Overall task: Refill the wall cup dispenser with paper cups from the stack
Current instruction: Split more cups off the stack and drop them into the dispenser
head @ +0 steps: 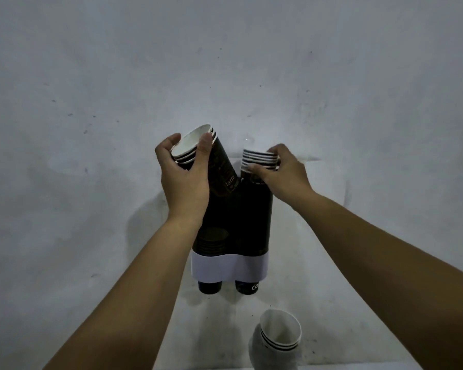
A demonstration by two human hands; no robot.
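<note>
A: The wall cup dispenser [233, 220] hangs on the grey wall [91, 76], a dark twin tube with a white band across its lower part. What is the left hand [183, 177] doing?

B: It reaches up with the forearm stretched, thumb and fingers curled round the rims of a short nested set of paper cups [211, 161]. That set leans, mouth tilted towards the person, its lower end dipping into the left tube just below the palm.

A: And to the right of those fingers?

B: A second nested set [258, 159] stands upright, poking out of the top of the right tube. The right hand [281, 177] comes in from the side, wrist bent, fingers and thumb wrapped round its striped rims.

A: Below both hands?

B: Two dark cup bottoms [228, 287] stick out under the white band, one per tube. Further down, well under the right wrist, the stack [280, 335] sits with its white mouth open towards the camera. Its base is out of view at the frame's edge.
</note>
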